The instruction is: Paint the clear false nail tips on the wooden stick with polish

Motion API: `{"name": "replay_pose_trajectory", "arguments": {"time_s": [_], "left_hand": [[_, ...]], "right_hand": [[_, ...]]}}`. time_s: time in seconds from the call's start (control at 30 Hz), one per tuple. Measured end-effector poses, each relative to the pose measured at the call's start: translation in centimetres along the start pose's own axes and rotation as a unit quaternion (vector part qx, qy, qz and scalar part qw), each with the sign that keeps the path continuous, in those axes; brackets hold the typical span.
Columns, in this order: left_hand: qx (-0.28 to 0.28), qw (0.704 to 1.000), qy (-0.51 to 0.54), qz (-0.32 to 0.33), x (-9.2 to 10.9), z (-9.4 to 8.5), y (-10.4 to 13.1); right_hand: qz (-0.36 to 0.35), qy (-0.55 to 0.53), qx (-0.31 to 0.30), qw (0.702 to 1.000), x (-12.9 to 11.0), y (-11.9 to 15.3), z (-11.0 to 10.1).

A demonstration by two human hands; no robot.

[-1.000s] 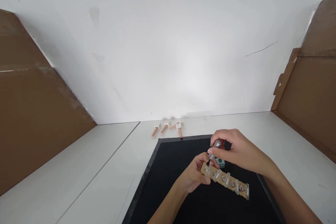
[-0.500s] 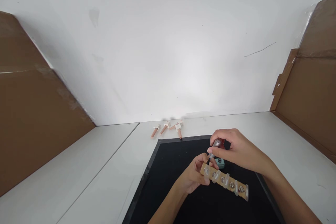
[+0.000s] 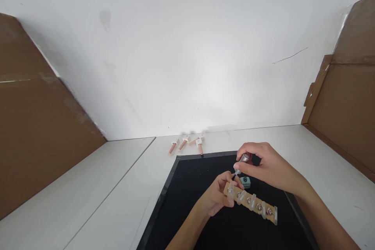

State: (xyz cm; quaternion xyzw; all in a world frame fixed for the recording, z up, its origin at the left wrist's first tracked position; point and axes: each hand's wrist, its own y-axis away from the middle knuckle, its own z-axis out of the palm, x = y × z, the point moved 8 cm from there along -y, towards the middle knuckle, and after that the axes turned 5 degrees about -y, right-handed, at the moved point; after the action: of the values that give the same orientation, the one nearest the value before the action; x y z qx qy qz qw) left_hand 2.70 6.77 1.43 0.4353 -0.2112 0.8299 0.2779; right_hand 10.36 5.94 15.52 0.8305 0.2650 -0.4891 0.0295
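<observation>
My left hand (image 3: 218, 195) grips the left end of a tan strip (image 3: 254, 208) between thumb and fingers. Several clear nail tips (image 3: 253, 200) stand across the strip, with shiny metal pieces between them. In my right hand (image 3: 265, 164), thumb and fingers pinch the silvery cap of a small brush (image 3: 243, 160). The brush points down and left, its dark tip close to the strip's left end; whether it touches is unclear. A small teal block-like piece with a dark round top (image 3: 245, 181) shows just behind the strip, beside my left fingertips.
A black mat (image 3: 187, 179) with a taped edge lies under my hands on the white table (image 3: 125, 187). Beyond its far edge lie several pink rods with white square ends (image 3: 200, 146). Cardboard panels (image 3: 43, 125) stand at both sides, and a white wall rises behind.
My right hand has shifted slightly up and to the right with the brush, drawing its tip a little away from the strip's left end. My left hand and the strip are nearly still.
</observation>
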Motion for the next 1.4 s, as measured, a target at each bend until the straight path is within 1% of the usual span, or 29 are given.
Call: {"name": "replay_pose_trajectory", "arguments": {"time_s": [0.23,0.47,0.63,0.83,1.03,1.17,1.33,1.4], "left_hand": [[0.025,0.999,0.001,-0.023,-0.03,0.03,0.03],[0.014,1.000,-0.002,-0.004,0.24,0.16,-0.02],[0.029,0.999,0.000,-0.020,-0.02,-0.07,0.03],[0.012,1.000,0.005,-0.004,0.17,0.01,0.13],[0.017,1.000,0.008,-0.019,-0.24,-0.22,0.18],[0.008,1.000,0.003,-0.009,0.10,0.03,0.16],[0.018,1.000,0.009,-0.018,-0.12,-0.25,0.20],[0.013,1.000,0.010,-0.016,-0.17,-0.25,0.20]], "right_hand": [[-0.016,-0.007,-0.025,1.000,-0.40,0.02,0.60],[-0.008,-0.002,-0.002,1.000,-0.22,-0.01,0.13],[-0.011,-0.010,-0.026,1.000,-0.26,0.06,0.62],[-0.002,-0.015,-0.008,1.000,-0.09,0.10,0.25],[-0.004,-0.025,-0.033,0.999,-0.20,0.08,0.64],[0.002,-0.023,-0.013,1.000,0.02,0.05,0.26],[-0.005,-0.037,-0.044,0.998,-0.09,0.09,0.68],[-0.002,-0.034,-0.043,0.998,-0.09,0.01,0.73]]}}
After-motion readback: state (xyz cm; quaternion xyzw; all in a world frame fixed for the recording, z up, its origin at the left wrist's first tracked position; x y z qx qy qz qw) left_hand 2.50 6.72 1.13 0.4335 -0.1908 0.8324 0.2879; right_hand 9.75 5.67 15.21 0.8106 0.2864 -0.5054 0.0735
